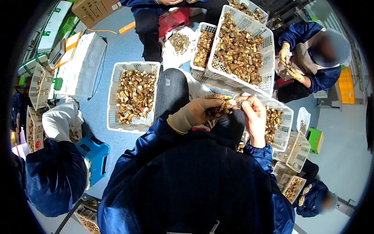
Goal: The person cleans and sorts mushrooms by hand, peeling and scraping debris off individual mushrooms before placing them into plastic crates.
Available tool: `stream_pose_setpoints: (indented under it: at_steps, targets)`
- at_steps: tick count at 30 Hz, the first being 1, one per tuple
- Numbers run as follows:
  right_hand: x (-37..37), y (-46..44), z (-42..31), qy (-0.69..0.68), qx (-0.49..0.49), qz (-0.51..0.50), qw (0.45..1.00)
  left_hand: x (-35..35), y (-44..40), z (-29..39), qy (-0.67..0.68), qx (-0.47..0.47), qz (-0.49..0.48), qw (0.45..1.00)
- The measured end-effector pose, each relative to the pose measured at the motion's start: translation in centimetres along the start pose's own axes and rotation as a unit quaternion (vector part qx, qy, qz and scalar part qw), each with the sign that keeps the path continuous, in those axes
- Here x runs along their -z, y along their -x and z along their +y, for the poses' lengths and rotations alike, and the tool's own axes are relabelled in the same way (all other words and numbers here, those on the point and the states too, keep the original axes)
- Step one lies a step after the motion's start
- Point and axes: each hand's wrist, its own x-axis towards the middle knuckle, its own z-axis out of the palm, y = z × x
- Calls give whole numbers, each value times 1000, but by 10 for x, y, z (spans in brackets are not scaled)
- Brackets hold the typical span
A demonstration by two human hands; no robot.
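Nearest the camera, the front of a dark blue jacket fills the lower middle and hides most of the wearer's lap, while beyond it the gloved left hand is closed around a knobbly brown piece, its underside partly covered by the fingers. The bare right hand is pinched closed beside the piece's pale end, but what its fingertips grip is too small to tell. The piece is between the left crate and the right crate, the latter partly hidden by the right forearm.
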Motion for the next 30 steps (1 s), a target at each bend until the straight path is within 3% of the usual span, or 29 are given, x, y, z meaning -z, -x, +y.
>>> stream_pose_setpoints:
  at_steps: [3,4,6,8,11,14,18,20,22,23,27,30]
  targets:
    - [5,0,4,92,65,-24,993,10,-2,-5,40,4,-40,998]
    - [6,-1,5,138,95,-33,985,11,0,-6,-24,-15,-41,999]
    - [2,-2,3,105,91,-33,990,13,5,-9,-152,-51,-43,986]
    - [-1,-1,0,35,49,-20,998,23,2,-14,-93,-1,-42,995]
    - [6,-2,2,164,124,-53,977,19,5,-15,-127,-16,-28,991]
    - [2,-3,-12,260,132,-67,954,18,4,-12,1,40,-10,999]
    - [2,-2,-14,130,71,-61,987,19,-1,-12,225,123,-68,964]
    - [5,-4,-13,221,117,-81,965,19,0,-16,-32,21,-29,999]
    - [4,-5,-16,299,134,-87,941,12,5,-18,-125,-37,-24,991]
    - [3,-3,-8,151,54,-53,986,7,8,-18,-88,-43,-39,994]
    - [10,-8,0,58,12,-27,998,2,3,-11,48,9,13,999]
    - [6,-6,3,-5,-21,-15,1000,-17,7,0,-88,-53,102,989]
